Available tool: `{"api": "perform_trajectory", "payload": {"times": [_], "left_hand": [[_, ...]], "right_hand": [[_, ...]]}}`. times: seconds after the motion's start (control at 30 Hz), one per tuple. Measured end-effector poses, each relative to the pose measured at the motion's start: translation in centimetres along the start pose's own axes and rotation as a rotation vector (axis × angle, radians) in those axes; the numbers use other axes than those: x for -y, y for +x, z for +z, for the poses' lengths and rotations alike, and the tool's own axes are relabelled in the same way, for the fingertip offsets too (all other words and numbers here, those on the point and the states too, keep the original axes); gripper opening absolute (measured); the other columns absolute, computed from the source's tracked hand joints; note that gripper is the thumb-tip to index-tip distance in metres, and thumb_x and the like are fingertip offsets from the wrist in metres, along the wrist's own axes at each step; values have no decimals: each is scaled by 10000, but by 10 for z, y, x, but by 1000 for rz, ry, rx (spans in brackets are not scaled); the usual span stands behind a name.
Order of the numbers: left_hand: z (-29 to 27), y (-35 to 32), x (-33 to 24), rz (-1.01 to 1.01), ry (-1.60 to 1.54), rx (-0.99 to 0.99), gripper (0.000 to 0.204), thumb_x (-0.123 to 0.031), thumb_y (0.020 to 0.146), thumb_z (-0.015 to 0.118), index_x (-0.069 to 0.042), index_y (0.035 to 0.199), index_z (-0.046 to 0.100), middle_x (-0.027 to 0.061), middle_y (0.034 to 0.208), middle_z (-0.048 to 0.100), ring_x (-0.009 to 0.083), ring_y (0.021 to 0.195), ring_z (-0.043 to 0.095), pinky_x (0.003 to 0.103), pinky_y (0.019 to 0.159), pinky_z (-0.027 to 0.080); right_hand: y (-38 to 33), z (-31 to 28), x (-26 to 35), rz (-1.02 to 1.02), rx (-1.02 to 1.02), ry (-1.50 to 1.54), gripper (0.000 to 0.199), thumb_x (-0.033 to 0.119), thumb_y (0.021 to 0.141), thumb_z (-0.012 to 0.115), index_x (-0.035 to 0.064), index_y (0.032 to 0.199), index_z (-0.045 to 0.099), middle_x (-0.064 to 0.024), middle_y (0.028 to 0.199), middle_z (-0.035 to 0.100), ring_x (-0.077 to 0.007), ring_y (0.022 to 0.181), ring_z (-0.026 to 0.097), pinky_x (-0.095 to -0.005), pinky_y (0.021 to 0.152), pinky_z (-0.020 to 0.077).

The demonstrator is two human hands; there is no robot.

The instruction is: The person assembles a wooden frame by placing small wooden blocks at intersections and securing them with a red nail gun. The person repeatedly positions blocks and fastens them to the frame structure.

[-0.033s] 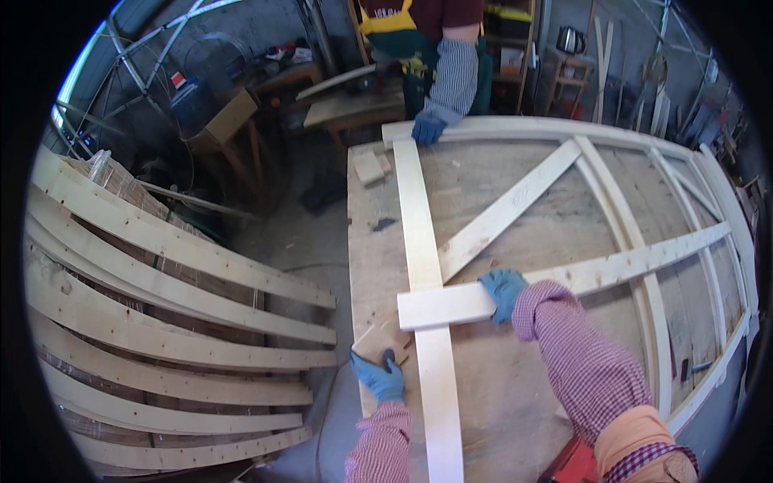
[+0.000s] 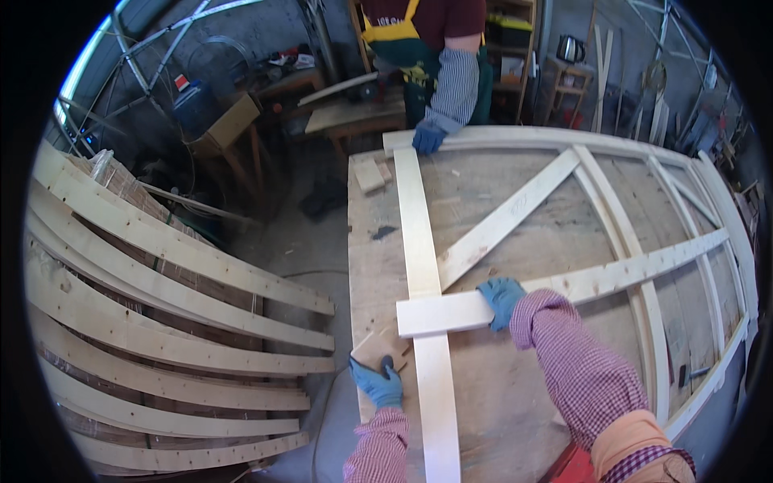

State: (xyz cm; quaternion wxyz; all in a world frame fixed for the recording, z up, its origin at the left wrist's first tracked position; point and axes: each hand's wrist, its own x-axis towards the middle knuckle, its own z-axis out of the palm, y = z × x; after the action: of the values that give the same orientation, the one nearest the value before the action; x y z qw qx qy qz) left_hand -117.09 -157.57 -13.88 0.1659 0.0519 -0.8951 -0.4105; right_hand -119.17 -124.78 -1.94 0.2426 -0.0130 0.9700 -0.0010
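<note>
My right hand (image 2: 501, 303), in a blue glove, is wrapped over a pale wooden crosspiece (image 2: 439, 314) near its left end. That crosspiece lies across a long flat board (image 2: 436, 394), which runs from the far side toward me. At the worktable's left edge, my left hand (image 2: 377, 384), gloved too, grips a small wood block (image 2: 371, 349), with the thumb on its right side and the fingertips along its left. Beyond my right hand a diagonal brace (image 2: 511, 219) reaches to the far rail (image 2: 555, 141) of the wooden frame.
Across the table a co-worker's gloved hand (image 2: 428, 138) rests on the far rail's left end. Several slatted wooden pieces (image 2: 177, 318) are stacked at left. A hammer (image 2: 691, 373) lies at right, a red object (image 2: 572, 465) near my right forearm, loose blocks (image 2: 370, 175) at the far left corner.
The whole view has shifted very slightly. Both of my hands stay at the same places on the wood.
</note>
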Motion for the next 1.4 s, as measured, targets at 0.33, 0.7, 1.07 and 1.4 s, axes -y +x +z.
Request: {"api": "perform_trajectory", "payload": {"times": [0.33, 0.7, 1.07, 1.4], "left_hand": [[-2, 1, -3, -26, 8, 33, 873, -305, 805, 727, 93, 1416, 249, 324, 1391, 341, 461, 1285, 359, 487, 1100, 289], [0, 2, 2, -77, -37, 77, 843, -328, 855, 689, 53, 1445, 224, 274, 1416, 338, 410, 1295, 372, 445, 1114, 291], [0, 3, 0, -71, -58, 66, 839, -320, 845, 696, 72, 1429, 238, 293, 1399, 345, 425, 1281, 376, 458, 1113, 285], [-2, 3, 0, -27, -70, 51, 846, -293, 821, 730, 86, 1414, 261, 305, 1376, 370, 444, 1255, 399, 465, 1087, 310]], "right_hand": [[-10, -1, 5, 19, -70, 6, 832, 364, 603, 801, 67, 1297, 450, -168, 1221, 547, -323, 1159, 534, -425, 1004, 413], [-4, -17, 11, 69, 140, -21, 829, 387, 643, 812, 74, 1302, 418, -146, 1273, 511, -302, 1192, 521, -456, 1003, 400], [-2, -14, 11, 53, 100, -23, 858, 400, 616, 801, 66, 1306, 414, -149, 1268, 505, -308, 1193, 511, -458, 1004, 397], [-1, -10, 5, 68, 104, 2, 979, 398, 555, 828, 67, 1361, 380, -163, 1280, 476, -318, 1204, 478, -422, 1054, 358]]}}
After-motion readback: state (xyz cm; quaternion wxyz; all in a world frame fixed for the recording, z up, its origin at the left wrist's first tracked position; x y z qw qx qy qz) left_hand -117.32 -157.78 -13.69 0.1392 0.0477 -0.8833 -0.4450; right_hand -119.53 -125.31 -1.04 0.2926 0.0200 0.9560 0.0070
